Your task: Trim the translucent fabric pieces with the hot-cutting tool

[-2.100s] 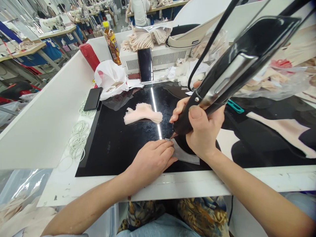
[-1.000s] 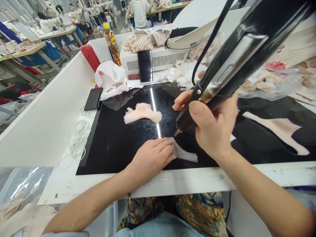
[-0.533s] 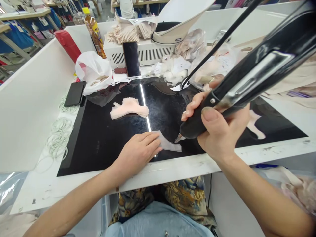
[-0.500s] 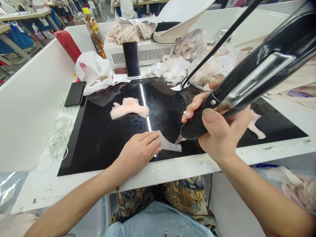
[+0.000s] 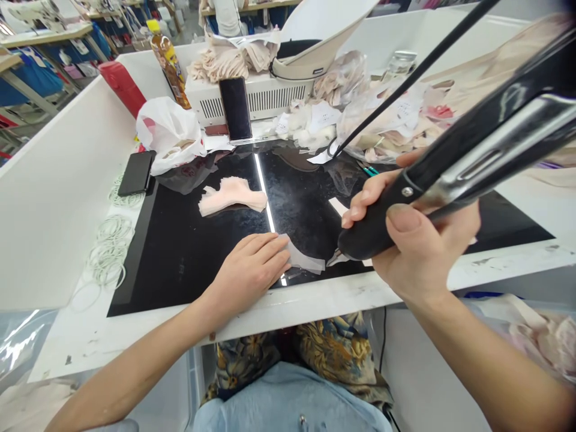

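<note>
My left hand [image 5: 256,264] lies flat, fingers stretched out, on the left end of a thin greyish-white fabric piece [image 5: 305,259] with a curved edge. My right hand [image 5: 414,240] is closed around a thick black-handled tool [image 5: 454,168] with a silver metal lever along its side. A pointed metal tip [image 5: 333,258] shows below the tool's rounded end, near the right end of the fabric piece. Partly hidden by my right hand is a white strip [image 5: 338,207]. A stack of pale pink fabric pieces [image 5: 231,195] sits further left on the black work surface [image 5: 180,252].
Pale green rings [image 5: 108,252], a black flat case [image 5: 135,173] and a white plastic bag [image 5: 171,132] line the left. A phone [image 5: 236,109] leans at the back. A black cord [image 5: 396,93] slants overhead. Plastic bags with fabric [image 5: 382,123] crowd the back right.
My right hand and the tool have shifted right, away from my left hand. The tool's tip stays by the fabric piece's right end. More of the white strip shows.
</note>
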### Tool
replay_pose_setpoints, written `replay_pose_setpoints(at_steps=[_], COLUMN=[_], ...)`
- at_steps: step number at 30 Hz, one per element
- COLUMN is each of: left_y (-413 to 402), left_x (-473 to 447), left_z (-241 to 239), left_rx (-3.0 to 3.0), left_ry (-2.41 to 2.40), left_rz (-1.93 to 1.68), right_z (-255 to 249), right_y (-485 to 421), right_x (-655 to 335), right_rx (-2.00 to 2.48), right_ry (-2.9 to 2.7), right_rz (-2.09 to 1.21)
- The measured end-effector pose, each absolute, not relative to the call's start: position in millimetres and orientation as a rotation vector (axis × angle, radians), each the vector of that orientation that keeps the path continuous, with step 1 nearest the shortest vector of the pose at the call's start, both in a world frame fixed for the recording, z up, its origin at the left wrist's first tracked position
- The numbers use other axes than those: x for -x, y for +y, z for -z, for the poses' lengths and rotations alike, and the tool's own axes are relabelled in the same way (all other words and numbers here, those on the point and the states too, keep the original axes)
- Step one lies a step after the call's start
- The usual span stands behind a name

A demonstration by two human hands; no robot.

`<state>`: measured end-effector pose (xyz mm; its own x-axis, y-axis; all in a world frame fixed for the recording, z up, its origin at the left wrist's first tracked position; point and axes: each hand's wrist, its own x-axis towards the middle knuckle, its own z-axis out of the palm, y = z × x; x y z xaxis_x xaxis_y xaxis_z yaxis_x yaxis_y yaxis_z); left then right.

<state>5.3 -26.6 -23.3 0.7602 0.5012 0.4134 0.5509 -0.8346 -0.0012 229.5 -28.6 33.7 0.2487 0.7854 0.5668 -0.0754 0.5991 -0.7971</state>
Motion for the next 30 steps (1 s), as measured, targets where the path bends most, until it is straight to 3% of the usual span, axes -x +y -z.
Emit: replay_pose_setpoints(at_steps=[12,30], left_y=[-30,-28], left_x=[-32,-53], left_z=[8,11], left_rx=[2.794,2.786], left_ry=[-0.490,-0.533], left_rz=[0.545,0.515], right_z=[-27,-26], right_y=[-33,-32], right_x=[-225,-223], right_rx=[0.675,0.623], right_ry=[-1.163,-1.222], right_rz=[-0.709,-0.646])
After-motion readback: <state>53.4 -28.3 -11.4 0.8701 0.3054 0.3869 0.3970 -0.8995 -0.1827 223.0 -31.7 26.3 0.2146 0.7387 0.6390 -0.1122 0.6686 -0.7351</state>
